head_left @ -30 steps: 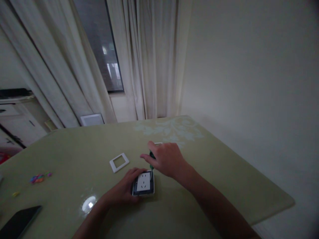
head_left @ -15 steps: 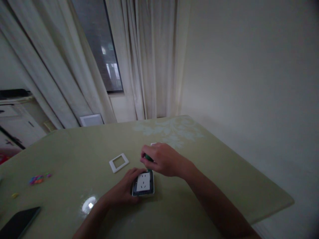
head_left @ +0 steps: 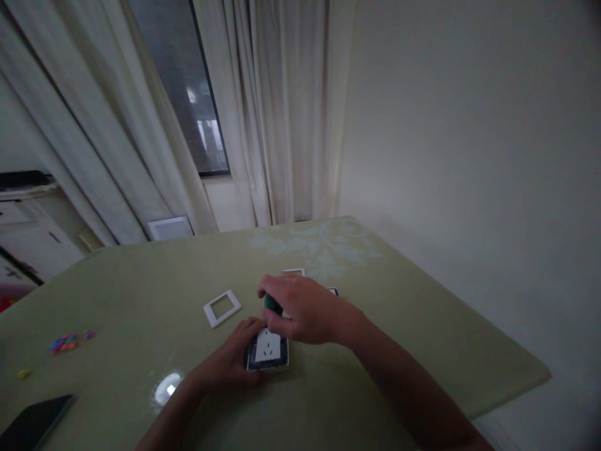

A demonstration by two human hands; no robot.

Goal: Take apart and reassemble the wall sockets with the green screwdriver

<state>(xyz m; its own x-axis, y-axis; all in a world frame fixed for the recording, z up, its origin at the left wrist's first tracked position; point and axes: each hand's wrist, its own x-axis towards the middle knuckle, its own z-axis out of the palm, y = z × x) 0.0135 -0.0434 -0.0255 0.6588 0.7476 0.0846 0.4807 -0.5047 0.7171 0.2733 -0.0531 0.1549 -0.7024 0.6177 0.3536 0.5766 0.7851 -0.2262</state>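
A white wall socket (head_left: pixel 268 348) with a dark surround sits on the table, face up. My left hand (head_left: pixel 233 356) grips it from the left side, fingers along its far edge and thumb at the near edge. Over the socket's far edge, my right hand (head_left: pixel 300 308) is closed around the green handle of a screwdriver (head_left: pixel 272 305). The screwdriver's tip is hidden behind the fingers. Left of the right hand lies a white rectangular frame (head_left: pixel 222 307). A second white frame (head_left: pixel 295 272) shows partly behind the right hand.
A dark-edged object (head_left: pixel 333 292) is mostly covered by my right wrist. Small colourful pieces (head_left: pixel 66 342) and a dark flat phone-like object (head_left: pixel 35 423) lie on the left of the green table (head_left: pixel 141 282). A wall (head_left: pixel 460 188) borders the table's right side.
My right hand has shifted slightly left and nearer, now covering the socket's far edge, with the green handle more upright. The left hand still holds the socket. The view has moved slightly.
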